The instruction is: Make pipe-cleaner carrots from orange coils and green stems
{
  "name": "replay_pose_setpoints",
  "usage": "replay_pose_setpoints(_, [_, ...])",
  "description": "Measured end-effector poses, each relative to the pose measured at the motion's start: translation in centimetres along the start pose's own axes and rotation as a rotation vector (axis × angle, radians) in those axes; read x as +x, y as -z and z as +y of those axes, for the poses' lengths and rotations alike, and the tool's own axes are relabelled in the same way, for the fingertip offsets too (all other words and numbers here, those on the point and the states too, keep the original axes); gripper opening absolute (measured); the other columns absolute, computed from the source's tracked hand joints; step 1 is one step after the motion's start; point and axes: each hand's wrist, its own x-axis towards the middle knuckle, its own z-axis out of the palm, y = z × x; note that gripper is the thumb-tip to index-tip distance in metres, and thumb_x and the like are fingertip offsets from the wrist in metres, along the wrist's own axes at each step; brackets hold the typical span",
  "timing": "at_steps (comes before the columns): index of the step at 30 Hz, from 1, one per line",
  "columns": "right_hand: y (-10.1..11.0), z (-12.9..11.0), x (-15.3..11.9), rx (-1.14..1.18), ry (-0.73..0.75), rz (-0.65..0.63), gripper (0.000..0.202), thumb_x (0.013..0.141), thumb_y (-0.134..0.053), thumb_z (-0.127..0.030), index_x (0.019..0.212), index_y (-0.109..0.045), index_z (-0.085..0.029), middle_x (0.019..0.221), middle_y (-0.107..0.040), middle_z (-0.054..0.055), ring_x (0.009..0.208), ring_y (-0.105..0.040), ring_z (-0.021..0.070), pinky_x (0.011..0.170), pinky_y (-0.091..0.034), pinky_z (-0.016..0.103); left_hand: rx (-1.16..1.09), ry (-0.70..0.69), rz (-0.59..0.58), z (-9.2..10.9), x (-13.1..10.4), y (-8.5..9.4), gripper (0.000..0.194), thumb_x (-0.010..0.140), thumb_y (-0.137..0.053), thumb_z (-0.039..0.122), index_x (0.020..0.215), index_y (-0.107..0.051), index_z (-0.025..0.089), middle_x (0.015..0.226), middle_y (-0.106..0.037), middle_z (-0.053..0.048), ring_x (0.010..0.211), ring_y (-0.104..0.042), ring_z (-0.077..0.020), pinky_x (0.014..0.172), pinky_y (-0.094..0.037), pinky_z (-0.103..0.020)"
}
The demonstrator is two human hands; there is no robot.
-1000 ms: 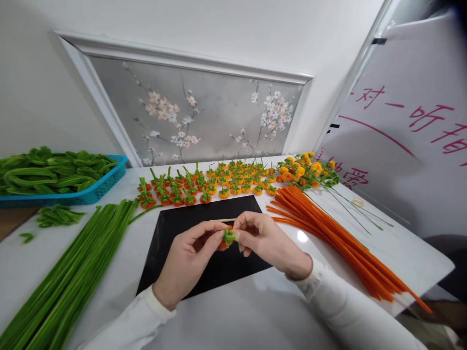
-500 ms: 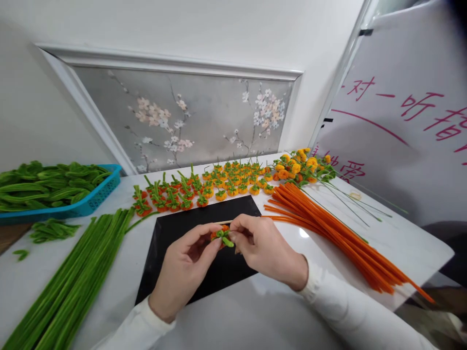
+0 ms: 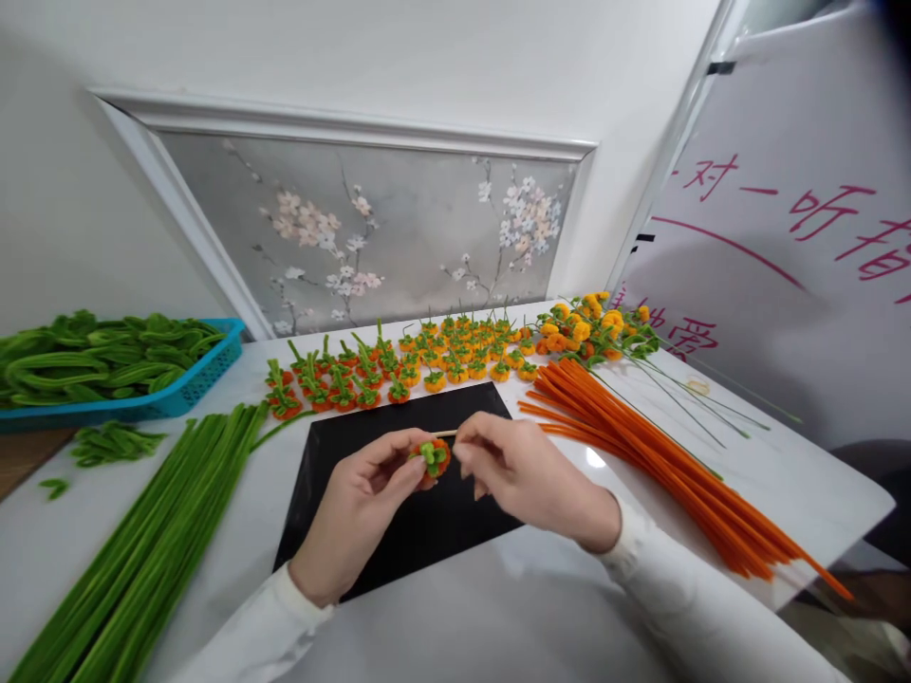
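Observation:
Between the thumb and fingers of my left hand [image 3: 362, 503] is a small orange pipe-cleaner persimmon [image 3: 442, 457], its green leafy top [image 3: 431, 457] turned up toward me. My right hand [image 3: 530, 479] is just to the right of it, a small gap away, with thumb and forefinger pinched together. Whatever those fingertips may hold is hidden. A thin pale stick [image 3: 445, 433] shows behind the persimmon, its right end running behind my right fingers. Both hands are above a black mat [image 3: 455, 531].
Rows of finished orange persimmons [image 3: 342, 391] and yellow ones [image 3: 455, 356] stand behind the mat. Green pipe cleaners [image 3: 149, 531] and a blue basket [image 3: 206, 375] of green pieces lie left. Orange pipe cleaners [image 3: 661, 474] and a yellow flower bunch [image 3: 590, 327] are on the right.
My right fingers have drawn slightly away from the persimmon. The persimmon has turned, so its green top now faces me and the green strip that stuck out is no longer seen extended.

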Motion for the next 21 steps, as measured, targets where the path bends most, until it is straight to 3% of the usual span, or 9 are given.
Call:
replay_pose_setpoints(4, [0.7,0.3,0.1,0.138,-0.037,0.023,0.008,0.089,-0.045,-0.019,0.087,-0.053,-0.020,0.068,-0.057,-0.002,0.057,-0.058,0.0094,0.053,-0.045,0.019,0.019,0.018,-0.095,0.4,-0.1,0.2,0.027,0.082,-0.061,0.027,0.107,-0.064,0.018,0.101,-0.068,-0.008,0.088,-0.064,-0.0194,0.079,-0.053,-0.029])
replay_pose_setpoints(8, [0.0,0.4,-0.2,0.188,-0.018,-0.022,0.009,0.089,-0.045,-0.018,0.090,-0.054,-0.020,0.072,-0.058,-0.001,0.059,-0.059,0.0099,0.056,-0.047,0.021,0.090,-0.042,-0.156,0.9,-0.2,-0.4,0.025,0.079,-0.063,0.021,0.104,-0.064,0.019,0.098,-0.068,-0.006,0.088,-0.064,-0.0185,0.080,-0.053,-0.028])
replay_pose_setpoints(13, [-0.6,0.3,-0.3,-0.028,0.093,0.022,0.013,0.085,-0.049,-0.012,0.089,-0.058,-0.020,0.078,-0.059,0.001,0.070,-0.057,0.0125,0.063,-0.046,0.023,0.092,-0.070,-0.165,1.0,-0.2,-1.2,0.027,0.078,-0.058,0.014,0.105,-0.060,0.019,0.102,-0.066,-0.006,0.094,-0.063,-0.0182,0.082,-0.052,-0.028])
replay_pose_setpoints(17, [-0.7,0.2,-0.3,-0.181,0.189,0.038,0.016,0.081,-0.047,-0.006,0.082,-0.057,-0.018,0.078,-0.057,0.002,0.070,-0.054,0.0128,0.064,-0.044,0.024,0.098,-0.056,-0.185,1.2,-0.1,-1.1,0.019,0.077,-0.057,0.012,0.094,-0.060,0.017,0.091,-0.066,-0.004,0.085,-0.063,-0.0167,0.078,-0.053,-0.028])
replay_pose_setpoints(21, [-1.3,0.5,-0.5,0.000,0.057,0.009,0.011,0.083,-0.047,-0.010,0.079,-0.053,-0.018,0.073,-0.057,0.001,0.064,-0.058,0.0117,0.059,-0.047,0.023,0.084,-0.009,-0.213,1.5,-0.1,-0.7,0.014,0.077,-0.055,0.011,0.088,-0.061,0.016,0.086,-0.066,-0.003,0.080,-0.063,-0.0158,0.075,-0.052,-0.027])
